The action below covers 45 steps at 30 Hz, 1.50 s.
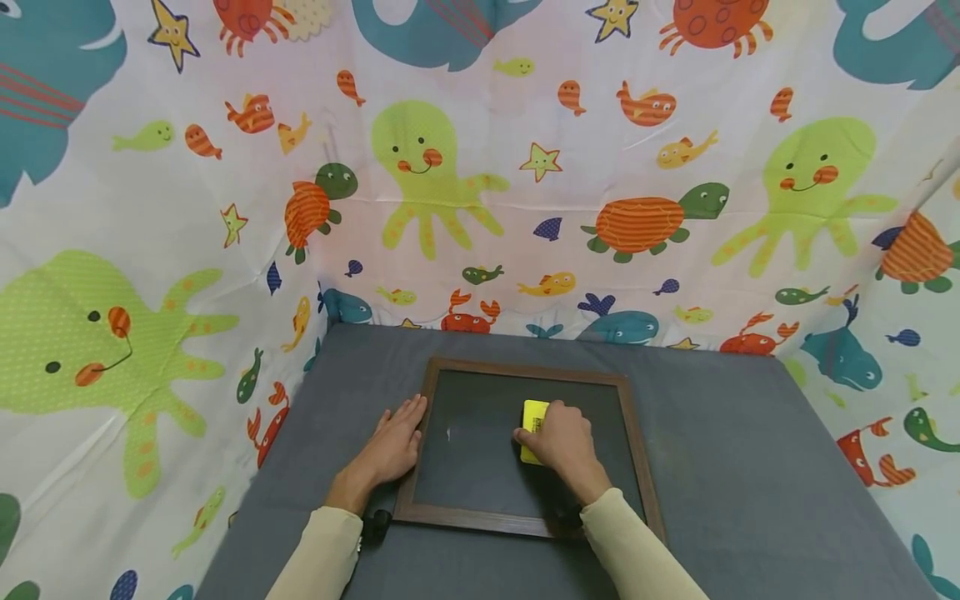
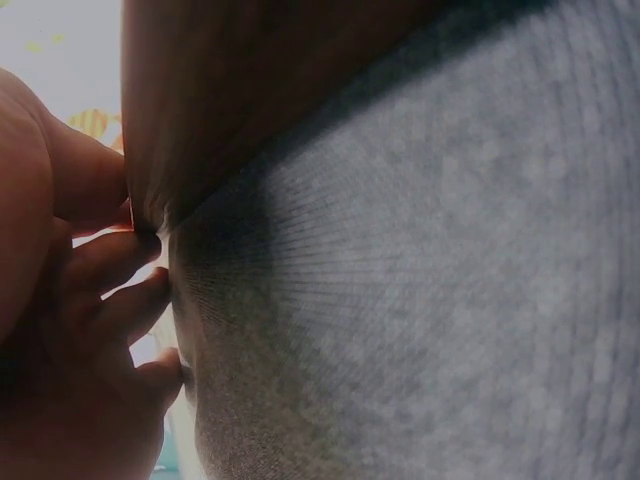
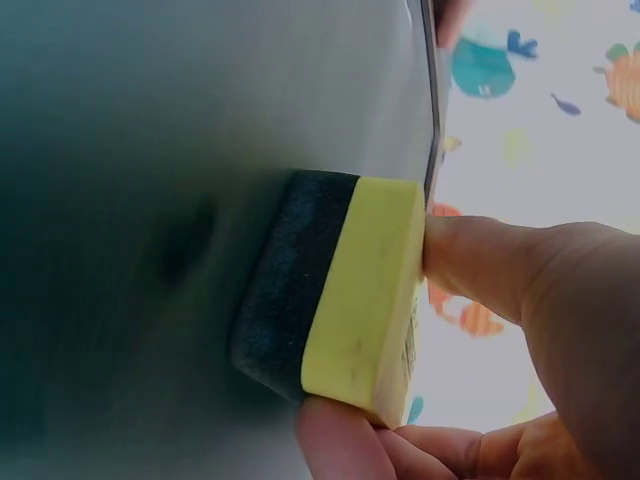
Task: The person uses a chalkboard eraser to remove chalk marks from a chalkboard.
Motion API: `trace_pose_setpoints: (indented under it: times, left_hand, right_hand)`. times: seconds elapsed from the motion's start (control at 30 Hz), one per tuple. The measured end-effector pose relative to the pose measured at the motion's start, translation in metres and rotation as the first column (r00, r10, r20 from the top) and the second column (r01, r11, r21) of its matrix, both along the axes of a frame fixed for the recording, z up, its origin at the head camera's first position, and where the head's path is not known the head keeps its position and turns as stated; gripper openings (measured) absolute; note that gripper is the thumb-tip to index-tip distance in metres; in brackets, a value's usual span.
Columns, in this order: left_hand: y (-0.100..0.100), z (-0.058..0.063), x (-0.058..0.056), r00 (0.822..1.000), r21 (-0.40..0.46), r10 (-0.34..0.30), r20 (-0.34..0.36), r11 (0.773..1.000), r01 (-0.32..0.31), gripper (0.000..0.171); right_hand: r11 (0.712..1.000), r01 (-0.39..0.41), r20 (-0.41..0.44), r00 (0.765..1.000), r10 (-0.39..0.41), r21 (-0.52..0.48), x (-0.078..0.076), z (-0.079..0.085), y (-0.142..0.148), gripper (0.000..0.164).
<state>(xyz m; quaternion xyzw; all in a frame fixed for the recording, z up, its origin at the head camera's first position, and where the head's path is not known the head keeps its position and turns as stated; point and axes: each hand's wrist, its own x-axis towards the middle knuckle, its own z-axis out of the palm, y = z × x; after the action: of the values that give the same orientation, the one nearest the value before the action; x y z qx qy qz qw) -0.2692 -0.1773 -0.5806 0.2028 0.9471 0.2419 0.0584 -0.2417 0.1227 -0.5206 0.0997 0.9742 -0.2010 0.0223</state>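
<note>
Yellow eraser (image 3: 365,290) first, since that's where the action is on my remote feed: it's over the blackboard (image 1: 472,442), a bit right of the middle, with its long side running roughly away from the person. From the right wrist cam I can see it's two layers, yellow body plus a dark pad, and the pad faces the board. Can't tell from here whether the pad is flat against the surface. The right hand (image 1: 561,435) has a proper grip on it, thumb on one side and fingers on the other. There's some small dark printing on the yellow, too blurry for me to read. On the board, left of the eraser, I spot one little whitish mark (image 1: 448,434). The board has a brown wooden frame (image 1: 525,369), and the left hand (image 1: 392,446) rests against its left side, fingers fairly straight, not gripping anything that I can see. Both arms have cream sleeves (image 1: 318,554), and there's a small black thing (image 1: 377,527) by the left wrist. Everything sits on a bench (image 1: 750,467) covered in grey cloth. Around that I've got a white fabric backdrop (image 1: 510,100) behind and on both sides, printed with octopuses, turtles, crabs, whales and fish.
</note>
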Motion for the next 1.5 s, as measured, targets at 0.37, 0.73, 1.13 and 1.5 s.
trace_pose_setpoints:
  times: [0.37, 0.73, 1.13, 1.5]
  left_hand:
    - [-0.001, -0.001, 0.000, 1.000, 0.004, 0.006, 0.002, 1.000, -0.006, 0.059]
    - [-0.001, 0.000, 0.002, 1.000, -0.008, 0.008, 0.005, 1.000, -0.008, 0.059]
    - [0.001, 0.001, 0.001, 1.000, -0.015, 0.021, 0.008, 1.000, -0.021, 0.059]
    - [0.003, 0.000, 0.000, 1.000, -0.014, 0.013, -0.004, 1.000, -0.013, 0.059]
  right_hand:
    - [0.995, -0.100, -0.018, 0.995, 0.100, 0.013, -0.011, -0.002, -0.056, 0.069]
    - [0.991, -0.132, -0.022, 0.991, 0.132, 0.014, -0.017, -0.002, -0.079, 0.071]
    - [0.990, -0.139, -0.003, 0.990, 0.139, 0.003, -0.019, -0.001, -0.090, 0.074]
    - [0.989, -0.149, -0.021, 0.989, 0.149, -0.003, -0.018, 0.001, -0.094, 0.073]
